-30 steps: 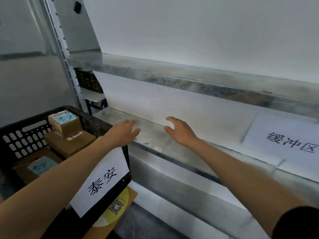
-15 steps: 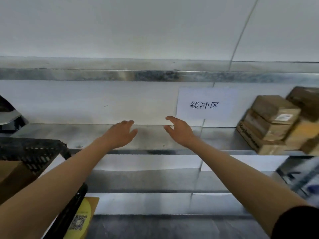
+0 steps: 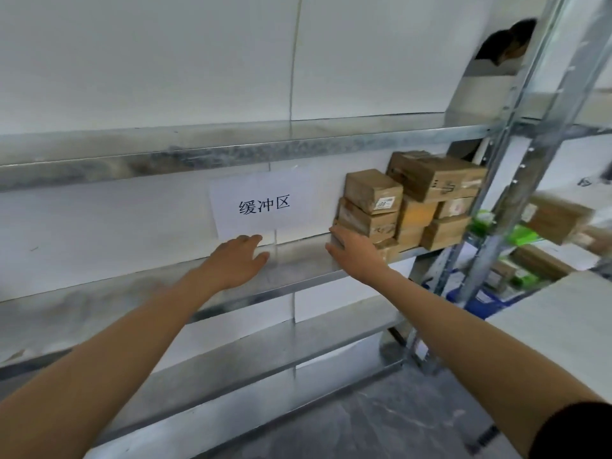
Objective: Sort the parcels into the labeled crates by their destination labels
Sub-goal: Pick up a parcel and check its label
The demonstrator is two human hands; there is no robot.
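Several brown cardboard parcels [image 3: 414,207] are stacked at the right end of a metal shelf [image 3: 149,293]. My right hand [image 3: 356,256] reaches out flat, fingers straight, its fingertips at the lower left box of the stack. My left hand [image 3: 235,260] hovers open over the bare shelf, just under a white paper sign [image 3: 261,203] with black characters taped to the back wall. Neither hand holds anything. No crate is in view.
A perforated steel upright [image 3: 503,180] frames the rack on the right. Beyond it lie more boxes [image 3: 556,217] and green packages [image 3: 520,233]. A lower shelf [image 3: 265,352] and grey floor [image 3: 381,425] are below. Another person's head [image 3: 506,41] shows at top right.
My view has swung right, away from the black crate, and the parcel stack has come closer. Both hands travelled right along the shelf; my right hand now reaches the stack.
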